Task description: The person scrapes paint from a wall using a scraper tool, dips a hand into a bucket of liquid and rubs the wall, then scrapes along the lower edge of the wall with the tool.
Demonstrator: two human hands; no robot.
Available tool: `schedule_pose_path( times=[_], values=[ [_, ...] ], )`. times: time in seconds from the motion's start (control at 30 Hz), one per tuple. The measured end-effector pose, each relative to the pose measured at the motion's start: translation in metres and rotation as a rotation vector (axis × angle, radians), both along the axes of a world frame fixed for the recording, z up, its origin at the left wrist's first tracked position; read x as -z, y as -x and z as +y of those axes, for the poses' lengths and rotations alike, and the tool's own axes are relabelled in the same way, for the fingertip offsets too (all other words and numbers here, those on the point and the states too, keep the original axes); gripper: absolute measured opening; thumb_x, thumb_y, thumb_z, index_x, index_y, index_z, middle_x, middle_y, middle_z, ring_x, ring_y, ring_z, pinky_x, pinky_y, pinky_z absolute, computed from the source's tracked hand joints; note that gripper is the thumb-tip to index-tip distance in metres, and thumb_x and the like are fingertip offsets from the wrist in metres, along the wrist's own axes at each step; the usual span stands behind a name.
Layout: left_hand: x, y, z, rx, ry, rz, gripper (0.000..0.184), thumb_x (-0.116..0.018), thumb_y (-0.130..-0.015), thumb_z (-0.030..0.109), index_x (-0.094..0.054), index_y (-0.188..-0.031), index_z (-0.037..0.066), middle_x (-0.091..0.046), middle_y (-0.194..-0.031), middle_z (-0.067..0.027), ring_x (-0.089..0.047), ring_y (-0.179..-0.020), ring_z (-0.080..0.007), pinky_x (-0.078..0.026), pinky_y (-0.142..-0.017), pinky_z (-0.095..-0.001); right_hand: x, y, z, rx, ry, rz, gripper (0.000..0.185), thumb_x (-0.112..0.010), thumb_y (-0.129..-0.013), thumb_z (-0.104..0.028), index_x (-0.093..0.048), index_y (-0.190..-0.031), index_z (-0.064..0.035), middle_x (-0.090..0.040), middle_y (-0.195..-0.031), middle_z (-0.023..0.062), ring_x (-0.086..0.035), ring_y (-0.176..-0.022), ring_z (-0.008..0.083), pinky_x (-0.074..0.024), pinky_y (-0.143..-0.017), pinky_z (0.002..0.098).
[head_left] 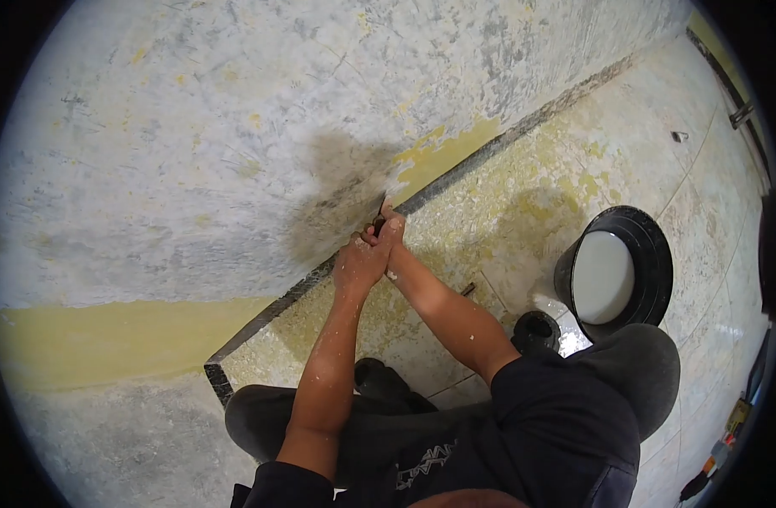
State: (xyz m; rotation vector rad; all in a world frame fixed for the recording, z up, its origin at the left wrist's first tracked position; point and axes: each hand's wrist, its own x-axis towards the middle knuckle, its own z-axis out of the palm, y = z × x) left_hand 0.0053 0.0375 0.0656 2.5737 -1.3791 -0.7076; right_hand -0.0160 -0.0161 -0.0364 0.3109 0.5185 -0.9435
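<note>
Low against the wall (227,144), my left hand (360,262) and my right hand (392,227) are closed together around a scraper (383,204). Only a bit of its dark handle and thin blade shows; the fingers hide the rest. The blade is at the wall just above the dark skirting strip (443,180). Beside it on the right is a patch of yellow paint (445,159) with a ragged edge. Most of the wall around it is grey-white and scratched, with yellow specks. White flecks stick to both hands and forearms.
A black bucket (665,275) of whitish liquid (602,278) stands to the right by my knee. Paint flakes (464,224) litter the tiled floor along the skirting. Another yellow band (126,339) runs low on the left wall. Several tools (718,457) lie at the lower right.
</note>
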Motion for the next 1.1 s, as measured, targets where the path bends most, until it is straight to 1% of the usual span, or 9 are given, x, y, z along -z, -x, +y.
schedule_pose_path(
  times=[0.2,0.3,0.37,0.43,0.53,0.77,0.83,0.93,1.1],
  values=[
    [-0.006,0.025,-0.024,0.063,0.021,0.043,0.077,-0.048,-0.074,0.074,-0.062,-0.091,0.0,-0.064,-0.099,-0.023,-0.059,-0.101,-0.0395,-0.044,-0.087,-0.0424,0.0,0.029,-0.031,0.131,0.028,0.11,0.039,-0.057,-0.087,-0.046,-0.05,-0.079,-0.009,-0.044,-0.052,0.005,-0.035,-0.034,0.017,-0.0284,-0.031,0.0272],
    [-0.004,0.032,-0.033,0.099,0.034,-0.001,0.073,-0.049,-0.075,0.072,-0.061,-0.09,0.002,-0.064,-0.098,-0.0236,-0.059,-0.1,-0.0398,-0.045,-0.087,-0.043,0.002,0.043,-0.045,0.146,0.154,0.002,0.042,-0.059,-0.083,-0.053,-0.048,-0.079,-0.0119,-0.039,-0.051,0.0041,-0.032,-0.035,0.0162,-0.029,-0.032,0.0255],
    [-0.002,0.033,-0.035,0.124,0.055,-0.021,0.069,-0.05,-0.076,0.07,-0.06,-0.09,0.003,-0.064,-0.097,-0.024,-0.059,-0.1,-0.0399,-0.045,-0.087,-0.0436,0.002,0.042,-0.043,0.143,0.154,0.035,0.042,-0.059,-0.083,-0.053,-0.047,-0.079,-0.0127,-0.039,-0.052,0.0039,-0.032,-0.035,0.0165,-0.0292,-0.032,0.0258],
    [-0.006,0.032,-0.028,0.077,0.074,0.016,0.073,-0.05,-0.076,0.071,-0.062,-0.09,0.0,-0.064,-0.096,-0.0236,-0.06,-0.098,-0.0393,-0.046,-0.084,-0.0417,-0.007,0.037,-0.038,0.143,0.152,0.062,0.042,-0.06,-0.083,-0.053,-0.045,-0.079,-0.0134,-0.038,-0.052,0.0037,-0.032,-0.035,0.0169,-0.0295,-0.032,0.0261],
    [0.002,0.022,-0.017,0.029,0.081,0.007,0.073,-0.049,-0.076,0.071,-0.062,-0.09,0.0,-0.064,-0.095,-0.0241,-0.06,-0.097,-0.0396,-0.045,-0.084,-0.0419,-0.015,0.032,-0.022,0.098,0.045,0.035,0.041,-0.058,-0.086,-0.05,-0.051,-0.082,-0.0097,-0.046,-0.053,0.0045,-0.038,-0.034,0.0161,-0.0291,-0.03,0.0254],
    [-0.004,0.027,-0.015,-0.013,-0.005,0.047,0.071,-0.05,-0.076,0.072,-0.06,-0.093,0.004,-0.065,-0.096,-0.0208,-0.06,-0.099,-0.0383,-0.046,-0.086,-0.0431,-0.008,0.029,-0.018,0.074,0.15,0.089,0.045,-0.06,-0.084,-0.052,-0.053,-0.082,-0.0081,-0.052,-0.056,0.0041,-0.04,-0.035,0.0149,-0.0295,-0.031,0.0247],
    [0.007,0.028,-0.016,0.007,0.142,-0.06,0.072,-0.052,-0.077,0.069,-0.061,-0.089,-0.002,-0.064,-0.091,-0.0249,-0.06,-0.095,-0.0406,-0.046,-0.082,-0.0417,-0.006,0.032,-0.022,0.049,0.147,0.156,0.045,-0.06,-0.084,-0.052,-0.053,-0.082,-0.008,-0.051,-0.056,0.004,-0.04,-0.036,0.0151,-0.0296,-0.031,0.0247],
    [0.002,0.028,-0.021,0.038,0.056,0.077,0.071,-0.05,-0.076,0.071,-0.059,-0.095,0.003,-0.064,-0.096,-0.0227,-0.06,-0.098,-0.0393,-0.046,-0.085,-0.0428,-0.005,0.035,-0.025,0.066,0.134,0.104,0.044,-0.059,-0.085,-0.052,-0.053,-0.08,-0.0087,-0.05,-0.055,0.0038,-0.039,-0.035,0.0152,-0.0292,-0.031,0.0249],
    [-0.002,0.012,-0.008,0.016,0.026,-0.001,0.072,-0.049,-0.076,0.071,-0.06,-0.095,0.003,-0.064,-0.096,-0.0242,-0.06,-0.098,-0.0397,-0.046,-0.085,-0.0427,-0.009,0.013,-0.011,0.034,0.055,-0.044,0.042,-0.054,-0.088,-0.051,-0.051,-0.078,-0.0102,-0.047,-0.052,0.0031,-0.037,-0.034,0.0148,-0.0291,-0.031,0.0253]
  ],
)
